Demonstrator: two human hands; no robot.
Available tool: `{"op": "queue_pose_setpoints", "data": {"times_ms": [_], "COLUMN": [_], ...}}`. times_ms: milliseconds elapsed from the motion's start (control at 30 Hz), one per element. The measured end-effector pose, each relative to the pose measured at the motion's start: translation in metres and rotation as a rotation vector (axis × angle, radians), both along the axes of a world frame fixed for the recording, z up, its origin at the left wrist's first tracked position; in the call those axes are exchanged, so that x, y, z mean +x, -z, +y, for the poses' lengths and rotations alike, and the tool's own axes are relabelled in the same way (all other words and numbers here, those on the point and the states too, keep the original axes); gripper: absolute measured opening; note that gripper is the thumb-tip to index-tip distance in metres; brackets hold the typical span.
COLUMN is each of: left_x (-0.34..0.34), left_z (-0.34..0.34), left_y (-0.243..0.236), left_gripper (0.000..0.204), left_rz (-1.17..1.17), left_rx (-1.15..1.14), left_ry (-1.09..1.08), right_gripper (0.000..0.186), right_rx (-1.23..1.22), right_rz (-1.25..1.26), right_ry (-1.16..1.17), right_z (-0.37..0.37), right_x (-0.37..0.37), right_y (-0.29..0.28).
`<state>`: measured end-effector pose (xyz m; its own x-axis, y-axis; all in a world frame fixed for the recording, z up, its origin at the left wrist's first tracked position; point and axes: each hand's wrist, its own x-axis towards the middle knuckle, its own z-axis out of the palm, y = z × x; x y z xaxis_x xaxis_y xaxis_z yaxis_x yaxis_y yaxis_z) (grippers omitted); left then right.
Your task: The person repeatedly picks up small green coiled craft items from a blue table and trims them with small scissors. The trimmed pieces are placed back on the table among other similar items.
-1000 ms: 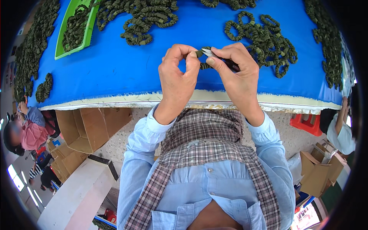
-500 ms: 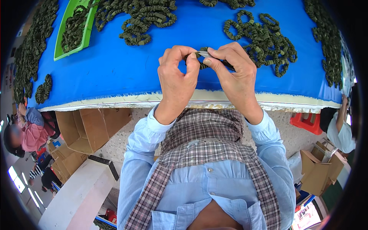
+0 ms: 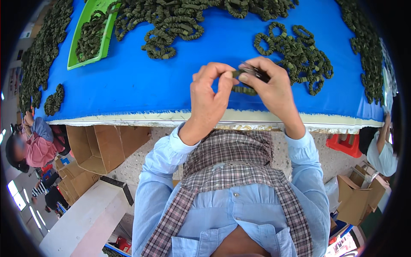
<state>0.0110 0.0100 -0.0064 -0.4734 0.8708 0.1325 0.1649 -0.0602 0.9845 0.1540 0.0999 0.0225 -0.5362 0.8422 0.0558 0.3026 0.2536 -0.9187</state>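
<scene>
My left hand [image 3: 208, 96] and my right hand [image 3: 270, 88] meet above the near edge of a blue-covered table [image 3: 141, 81]. Between their fingertips they pinch a dark olive ruffled fabric ring [image 3: 244, 89]. My right hand also grips a small dark tool [image 3: 255, 71] against the ring; its tip is hidden by my fingers. Just beyond my right hand lies a pile of olive fabric rings [image 3: 297, 58].
More olive rings lie heaped across the far table [image 3: 175, 21] and along its left edge [image 3: 40, 51]. A green tray [image 3: 92, 36] holds some at the far left. Cardboard boxes [image 3: 100, 147] stand under the table. Other people sit at the left [image 3: 30, 145] and right [image 3: 381, 150].
Both hands stay together over the table edge. My left fingers have opened slightly and shifted their pinch on the ring, while my right hand keeps the tool against it.
</scene>
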Motion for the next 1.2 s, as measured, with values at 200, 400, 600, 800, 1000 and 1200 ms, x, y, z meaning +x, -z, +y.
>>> {"op": "queue_pose_setpoints", "data": {"times_ms": [200,400,600,800,1000,1200], "left_x": [-0.056,-0.094,-0.086,-0.045,-0.037,-0.058], "left_z": [0.031,0.060,0.038,-0.004,-0.016,0.003], "left_y": [0.000,0.028,0.030,0.016,0.026,0.004], "left_gripper": [0.020,0.027,0.020,0.023,0.024,0.030], "left_rz": [0.487,0.937,0.903,0.806,0.490,0.637], "left_rx": [0.019,-0.089,-0.055,0.046,0.093,0.179], "left_ry": [0.028,-0.081,-0.061,-0.017,0.007,-0.022], "right_gripper": [0.022,0.018,0.017,0.028,0.026,0.023], "right_rx": [0.399,0.515,0.380,-0.070,-0.134,-0.155], "right_rz": [-0.412,-0.710,-0.258,-0.122,-0.060,-0.041], "right_ry": [0.025,0.203,0.109,-0.058,-0.068,-0.073], "right_z": [0.058,0.070,0.038,0.014,0.006,-0.002], "right_x": [0.061,0.084,0.030,-0.023,-0.033,-0.023], "right_y": [-0.027,-0.030,-0.012,0.019,0.036,0.009]}}
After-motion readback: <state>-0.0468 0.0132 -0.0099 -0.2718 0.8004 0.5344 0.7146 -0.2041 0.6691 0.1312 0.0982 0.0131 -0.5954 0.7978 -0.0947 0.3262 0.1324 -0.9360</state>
